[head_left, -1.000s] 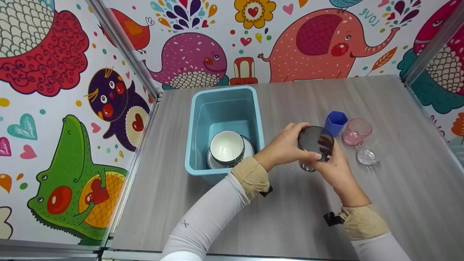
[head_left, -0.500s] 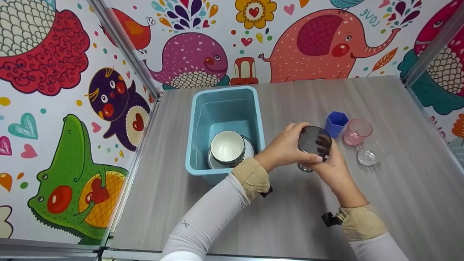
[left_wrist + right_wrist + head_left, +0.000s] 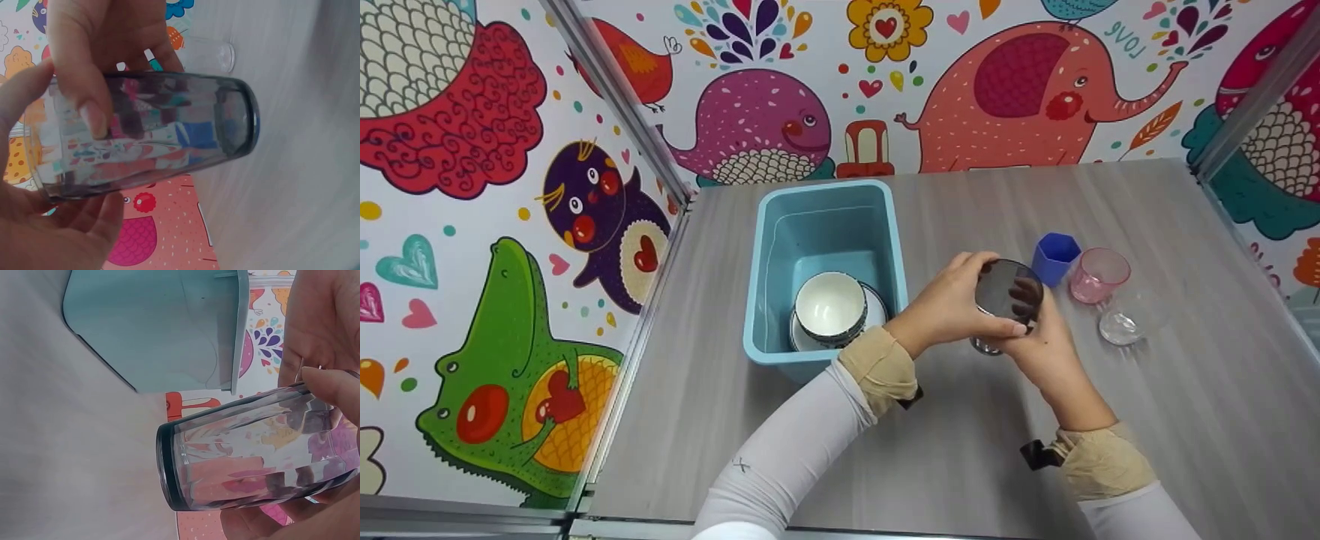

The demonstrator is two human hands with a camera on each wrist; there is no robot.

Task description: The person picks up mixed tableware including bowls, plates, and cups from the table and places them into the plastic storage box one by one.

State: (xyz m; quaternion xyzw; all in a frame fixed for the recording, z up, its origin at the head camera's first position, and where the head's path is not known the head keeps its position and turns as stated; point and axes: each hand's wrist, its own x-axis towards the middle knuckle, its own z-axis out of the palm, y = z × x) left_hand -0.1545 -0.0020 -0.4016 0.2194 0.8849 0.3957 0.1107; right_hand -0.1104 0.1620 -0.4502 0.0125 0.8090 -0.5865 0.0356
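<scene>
The white-sleeved forearms (image 3: 791,442) reached forward and angled toward each other. The left grip (image 3: 949,304) and right grip (image 3: 1051,349) curled around opposite sides of a smoky glass (image 3: 997,289), thumbs on its near face. It hung above the desk (image 3: 945,457) between the blue bin (image 3: 840,232) and the blue cup (image 3: 1056,259), mouth upward, base downward, its long axis slightly off upright.

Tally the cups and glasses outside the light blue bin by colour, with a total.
Smoky grey: 1, the tumbler held by the left hand and the right hand
Blue: 1, the six-sided cup
Pink: 1, the see-through cup
Clear: 1, the colourless glass
Total: 4
</scene>
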